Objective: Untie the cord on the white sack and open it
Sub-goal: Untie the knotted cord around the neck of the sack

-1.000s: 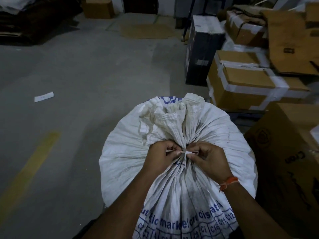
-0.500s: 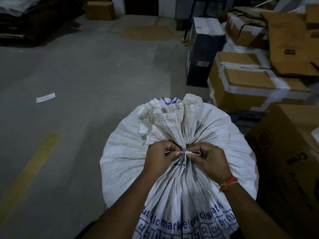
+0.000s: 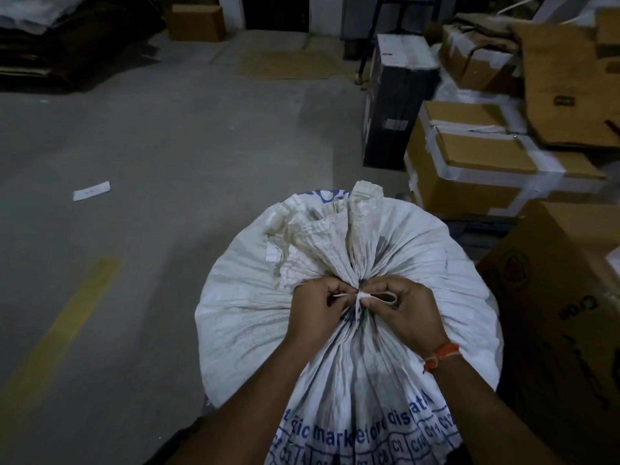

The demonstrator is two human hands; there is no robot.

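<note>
**Both hands on the knot at the sack's neck**

White sack (image 3: 335,250) stands upright on the concrete floor (image 3: 167,135), centre-low in the head view, full and rounded. Blue print across its near side. Neck gathered into tight pleats; loose top fabric flops up and away from the person.

Cord (image 3: 359,297): thin, white, wound around the neck, knot facing the camera. A short tail hangs down from the knot. Still tied; sack closed.

Left hand (image 3: 312,308): fingers curled, grip pinched together on a cord end just left of the knot. Right hand (image 3: 407,313): grip pinched on a flat loop of cord just right of the knot, thumb pressed at the knot itself. Hands nearly touching across it. Orange thread band (image 3: 439,355) on the right wrist.

Surroundings: taped cardboard boxes (image 3: 486,169) stacked close on the right, a dark box (image 3: 396,105) behind them. White paper slip (image 3: 91,190) lying on the floor well to the left. Yellow painted line (image 3: 67,323) on the floor, nearer left. Light dim.
</note>
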